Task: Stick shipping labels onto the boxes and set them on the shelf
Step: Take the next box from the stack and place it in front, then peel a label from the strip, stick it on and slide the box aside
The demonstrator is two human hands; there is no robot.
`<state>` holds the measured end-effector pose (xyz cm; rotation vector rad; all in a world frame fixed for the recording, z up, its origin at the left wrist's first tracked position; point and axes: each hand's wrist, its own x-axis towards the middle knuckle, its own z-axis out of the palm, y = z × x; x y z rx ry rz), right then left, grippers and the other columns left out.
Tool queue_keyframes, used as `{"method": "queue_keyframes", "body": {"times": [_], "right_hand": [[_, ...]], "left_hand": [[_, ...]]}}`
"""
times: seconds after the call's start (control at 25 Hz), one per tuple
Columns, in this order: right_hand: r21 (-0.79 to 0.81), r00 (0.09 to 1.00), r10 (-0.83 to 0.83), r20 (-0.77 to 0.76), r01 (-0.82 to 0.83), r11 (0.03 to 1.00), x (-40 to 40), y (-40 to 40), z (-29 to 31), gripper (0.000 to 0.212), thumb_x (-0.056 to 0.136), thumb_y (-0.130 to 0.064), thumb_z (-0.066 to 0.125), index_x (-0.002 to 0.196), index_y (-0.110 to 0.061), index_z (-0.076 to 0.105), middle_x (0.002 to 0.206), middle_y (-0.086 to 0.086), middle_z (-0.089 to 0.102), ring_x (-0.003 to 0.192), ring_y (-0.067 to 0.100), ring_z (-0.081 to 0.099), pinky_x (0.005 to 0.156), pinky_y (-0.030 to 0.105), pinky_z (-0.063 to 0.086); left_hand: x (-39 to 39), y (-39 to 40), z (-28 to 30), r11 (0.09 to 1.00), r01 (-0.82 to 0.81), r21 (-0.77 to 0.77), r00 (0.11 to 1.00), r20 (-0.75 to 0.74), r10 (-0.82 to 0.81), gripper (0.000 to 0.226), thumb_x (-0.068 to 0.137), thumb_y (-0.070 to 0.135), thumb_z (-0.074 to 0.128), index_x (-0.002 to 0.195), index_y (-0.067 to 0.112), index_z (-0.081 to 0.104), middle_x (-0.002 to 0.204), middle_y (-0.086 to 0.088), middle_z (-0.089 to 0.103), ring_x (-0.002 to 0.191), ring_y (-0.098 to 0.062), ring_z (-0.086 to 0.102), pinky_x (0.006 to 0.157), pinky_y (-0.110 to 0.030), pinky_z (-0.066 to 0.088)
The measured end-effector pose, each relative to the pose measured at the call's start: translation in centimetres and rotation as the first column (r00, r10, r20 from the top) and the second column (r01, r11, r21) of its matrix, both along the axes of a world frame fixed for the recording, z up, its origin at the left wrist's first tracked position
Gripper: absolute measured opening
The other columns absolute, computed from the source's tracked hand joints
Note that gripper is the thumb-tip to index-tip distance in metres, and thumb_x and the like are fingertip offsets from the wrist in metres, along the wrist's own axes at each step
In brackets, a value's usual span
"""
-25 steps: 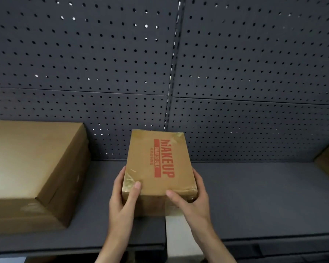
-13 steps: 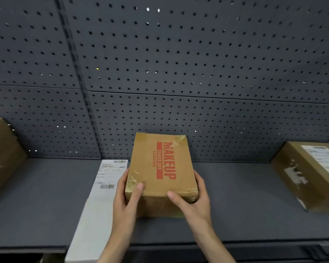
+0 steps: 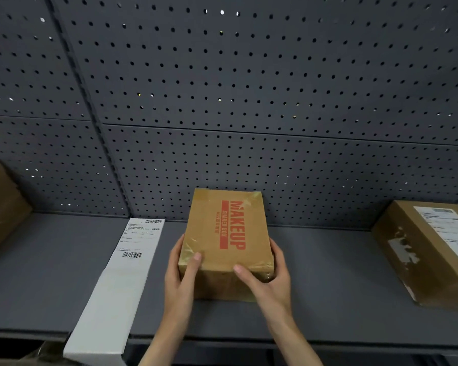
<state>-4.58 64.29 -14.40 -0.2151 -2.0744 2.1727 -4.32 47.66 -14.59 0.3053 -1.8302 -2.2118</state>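
Note:
A brown cardboard box [image 3: 224,233] with red MAKEUP print and clear tape sits between both my hands over the grey shelf [image 3: 328,273]. My left hand [image 3: 181,276] grips its left side with the thumb on top. On the right side, my right hand [image 3: 267,281] holds the near corner, thumb on the top face. The box's underside is hidden, so I cannot tell whether it rests on the shelf. No shipping label shows on its top face.
A long white box [image 3: 117,299] with a printed label lies left of my hands, overhanging the shelf's front edge. A labelled brown box [image 3: 428,249] stands at the right, another brown box [image 3: 0,204] at the far left. A dark pegboard wall [image 3: 222,101] backs the shelf.
The view has shifted right along the shelf: the big brown box slid off to the left, the white box and the right labelled box came into view. The MAKEUP box stays in both hands.

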Motion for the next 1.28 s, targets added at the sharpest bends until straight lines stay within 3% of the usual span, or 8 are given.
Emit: {"method": "queue_keyframes", "body": {"times": [0.32,0.48,0.72,0.8,0.92,1.0,1.12,1.28], "right_hand": [[0.012,1.000,-0.004,0.012,0.004,1.000,0.0,0.0,-0.3,0.092,0.057,-0.030,0.096,0.137,-0.037,0.050,0.119,-0.020,0.071,0.111,0.001,0.068,0.086,0.020,0.057],[0.046,1.000,0.005,0.020,-0.006,0.999,-0.1,0.1,-0.4,0.090,0.060,-0.029,0.097,0.136,-0.040,0.050,0.122,-0.018,0.070,0.114,0.003,0.066,0.088,0.021,0.057],[0.498,0.967,0.026,-0.253,0.107,0.860,1.0,0.3,3.3,0.092,0.068,-0.038,0.092,0.146,-0.028,0.043,0.151,-0.019,0.041,0.143,0.000,0.036,0.115,0.023,0.033],[0.628,0.902,0.134,-0.411,0.173,0.759,1.2,-1.4,4.3,0.072,0.075,-0.033,0.089,0.137,-0.018,0.055,0.144,-0.008,0.048,0.138,0.010,0.045,0.113,0.031,0.038],[0.767,0.760,0.399,-0.513,0.197,0.611,1.2,-5.9,4.5,0.041,0.081,-0.031,0.081,0.114,-0.010,0.069,0.124,0.000,0.062,0.120,0.017,0.059,0.102,0.035,0.047],[0.840,0.670,0.562,-0.484,0.176,0.514,1.6,-9.4,3.9,0.027,0.085,-0.028,0.077,0.104,-0.010,0.071,0.115,0.002,0.066,0.110,0.020,0.063,0.092,0.034,0.049],[0.936,0.578,0.746,-0.331,0.099,0.338,2.0,-14.4,1.4,0.020,0.089,-0.030,0.068,0.100,-0.013,0.070,0.112,0.001,0.067,0.108,0.021,0.063,0.086,0.034,0.051],[0.984,0.639,0.762,-0.106,-0.045,0.175,0.0,-18.3,-2.2,0.029,0.089,-0.037,0.063,0.108,-0.015,0.068,0.126,0.000,0.063,0.118,0.021,0.060,0.092,0.033,0.051]], "left_hand": [[-0.3,0.1,-0.8,0.999,-0.028,0.021,1.000,0.003,0.028,0.048,0.089,0.032,0.069,0.135,0.031,0.055,0.123,0.009,0.070,0.112,0.001,0.064,0.082,-0.007,0.047],[-0.3,-0.6,-0.8,1.000,0.019,0.005,1.000,-0.001,-0.019,0.053,0.082,0.039,0.068,0.133,0.034,0.057,0.125,0.010,0.070,0.116,-0.002,0.063,0.090,-0.017,0.047],[-0.1,-6.3,1.0,0.964,0.088,-0.251,0.994,-0.039,-0.101,0.058,0.078,0.058,0.062,0.127,0.027,0.063,0.126,0.018,0.067,0.120,0.002,0.059,0.097,-0.014,0.048],[0.6,-10.0,1.1,0.869,0.047,-0.493,0.995,-0.050,-0.083,0.042,0.084,0.055,0.057,0.114,0.029,0.069,0.117,0.019,0.070,0.115,0.000,0.061,0.097,-0.022,0.048],[2.1,-15.1,-0.1,0.522,-0.041,-0.852,0.998,-0.060,-0.019,0.032,0.085,0.049,0.053,0.102,0.030,0.073,0.111,0.021,0.069,0.104,0.000,0.062,0.086,-0.027,0.049],[3.2,-17.6,-1.4,0.352,-0.051,-0.935,0.998,-0.057,-0.007,0.031,0.083,0.044,0.052,0.096,0.027,0.074,0.104,0.016,0.071,0.097,-0.007,0.064,0.076,-0.029,0.050],[4.6,-20.8,-3.8,0.223,-0.012,-0.975,0.998,-0.025,-0.056,0.029,0.083,0.042,0.054,0.095,0.024,0.074,0.103,0.012,0.071,0.093,-0.017,0.070,0.073,-0.034,0.054],[5.8,-23.0,-6.0,0.215,0.021,-0.976,0.994,-0.002,-0.108,0.035,0.084,0.050,0.063,0.105,0.025,0.074,0.113,0.013,0.069,0.101,-0.012,0.066,0.080,-0.033,0.055]]}}
